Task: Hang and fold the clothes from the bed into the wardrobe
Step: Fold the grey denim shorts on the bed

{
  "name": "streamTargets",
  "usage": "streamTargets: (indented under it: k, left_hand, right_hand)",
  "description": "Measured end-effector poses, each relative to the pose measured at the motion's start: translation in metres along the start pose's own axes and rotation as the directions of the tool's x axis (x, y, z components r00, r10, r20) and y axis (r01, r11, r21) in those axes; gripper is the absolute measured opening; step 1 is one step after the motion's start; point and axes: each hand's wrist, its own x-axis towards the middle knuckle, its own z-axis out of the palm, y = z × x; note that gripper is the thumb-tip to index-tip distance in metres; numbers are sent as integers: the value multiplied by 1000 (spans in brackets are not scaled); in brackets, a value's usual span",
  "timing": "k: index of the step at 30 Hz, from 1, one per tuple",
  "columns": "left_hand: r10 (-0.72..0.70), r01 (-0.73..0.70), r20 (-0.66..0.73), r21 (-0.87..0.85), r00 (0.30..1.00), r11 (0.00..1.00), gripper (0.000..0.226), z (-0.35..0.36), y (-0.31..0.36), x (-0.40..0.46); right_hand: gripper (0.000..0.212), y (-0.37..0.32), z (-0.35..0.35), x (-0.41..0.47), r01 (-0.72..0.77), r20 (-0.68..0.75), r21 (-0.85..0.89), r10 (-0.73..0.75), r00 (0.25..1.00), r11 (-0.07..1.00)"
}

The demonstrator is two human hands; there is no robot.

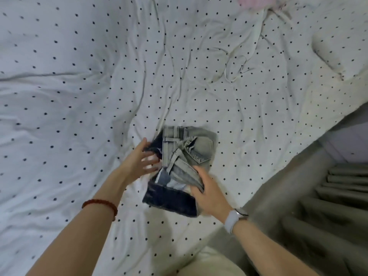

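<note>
A small stack of folded jeans lies on the bed in front of me: a light grey denim pair [189,150] on top and a dark blue denim pair [171,200] beneath. My left hand [142,160] touches the stack's left side, fingers spread and straight against the dark fabric. My right hand [209,194] grips the stack's near right corner, thumb on top of the grey denim. A red bead bracelet sits on my left wrist, a white watch on my right.
The bed carries a wrinkled white sheet with dark dots [99,86]. A pink garment [256,3] lies at the far top edge. The bed's edge runs diagonally at the right, with grey pleated fabric [328,196] below it.
</note>
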Motion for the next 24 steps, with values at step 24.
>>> streamTargets:
  k: [24]
  left_hand:
    - [242, -426, 405, 904, 882, 39, 51, 40, 47, 74]
  right_hand:
    - [42, 61, -33, -10, -399, -465, 240, 466, 753, 885]
